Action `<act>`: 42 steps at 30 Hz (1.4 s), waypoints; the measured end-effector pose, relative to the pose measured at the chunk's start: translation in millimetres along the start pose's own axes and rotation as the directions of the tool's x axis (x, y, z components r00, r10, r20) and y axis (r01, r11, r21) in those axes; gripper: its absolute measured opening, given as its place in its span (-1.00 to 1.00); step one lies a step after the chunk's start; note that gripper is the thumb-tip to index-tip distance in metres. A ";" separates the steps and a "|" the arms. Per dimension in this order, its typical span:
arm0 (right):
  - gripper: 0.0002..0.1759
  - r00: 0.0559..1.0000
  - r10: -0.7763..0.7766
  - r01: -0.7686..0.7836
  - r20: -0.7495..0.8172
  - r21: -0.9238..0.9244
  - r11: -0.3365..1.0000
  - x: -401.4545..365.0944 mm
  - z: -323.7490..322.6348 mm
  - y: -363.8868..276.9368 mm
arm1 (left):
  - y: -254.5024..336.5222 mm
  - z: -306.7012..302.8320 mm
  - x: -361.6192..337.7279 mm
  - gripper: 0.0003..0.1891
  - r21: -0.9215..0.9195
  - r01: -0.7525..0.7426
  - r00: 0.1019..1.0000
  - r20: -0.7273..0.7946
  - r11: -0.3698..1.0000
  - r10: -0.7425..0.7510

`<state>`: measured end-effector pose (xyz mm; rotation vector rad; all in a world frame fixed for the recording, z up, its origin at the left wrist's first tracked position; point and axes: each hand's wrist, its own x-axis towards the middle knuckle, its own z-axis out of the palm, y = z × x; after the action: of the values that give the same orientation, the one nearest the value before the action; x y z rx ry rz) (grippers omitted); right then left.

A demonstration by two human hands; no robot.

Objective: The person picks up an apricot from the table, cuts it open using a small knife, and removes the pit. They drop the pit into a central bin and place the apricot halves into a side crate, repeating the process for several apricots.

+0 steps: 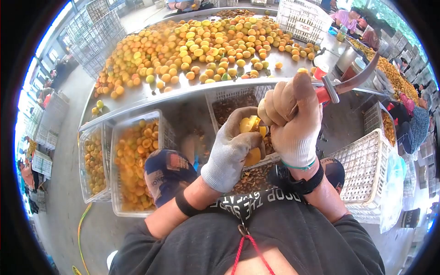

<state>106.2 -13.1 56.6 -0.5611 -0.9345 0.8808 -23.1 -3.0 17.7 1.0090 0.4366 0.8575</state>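
Note:
My left hand [233, 149], in a white glove with brown fingers, holds a cut yellow fruit [250, 123] in front of my chest. My right hand [293, 121], gloved the same way, is closed round the red handle of a curved knife [360, 75], whose blade points up and to the right. The two hands are side by side, with the fruit between them. Another yellow piece [253, 156] shows just beneath my left fingers. Below the hands lie many brown pits [256, 178]. Many orange-yellow fruits [197, 48] are heaped on the metal table [183, 94] ahead.
Crates of fruit [158, 137] stand at the left, and a pit crate [211, 107] is under the table edge. To the right are a white crate [384, 158] and a plastic bag [394, 192]. Other people sit at the far right. A hose [82, 224] lies on the floor.

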 end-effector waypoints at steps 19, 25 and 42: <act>-0.52 0.945 0.270 -0.258 -0.186 0.085 0.962 8.8 1.7 -5.4 | -6.4 -4.1 8.1 -0.50 0.094 -0.115 0.991 -0.052 0.989 0.120; -0.41 0.928 0.344 -0.295 -0.141 0.285 0.912 6.5 -15.5 -0.1 | -8.6 -9.6 2.9 -0.60 0.035 0.128 0.990 0.063 0.991 -0.130; -0.43 0.832 0.481 -0.373 -0.275 0.366 0.853 3.8 -22.9 10.2 | -30.6 -12.7 19.3 -0.61 0.622 -0.076 0.997 0.045 0.779 0.062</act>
<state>123.1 -5.4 39.4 -0.6561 -0.3250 1.2540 -7.2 11.5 -14.0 1.6593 0.6955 0.7767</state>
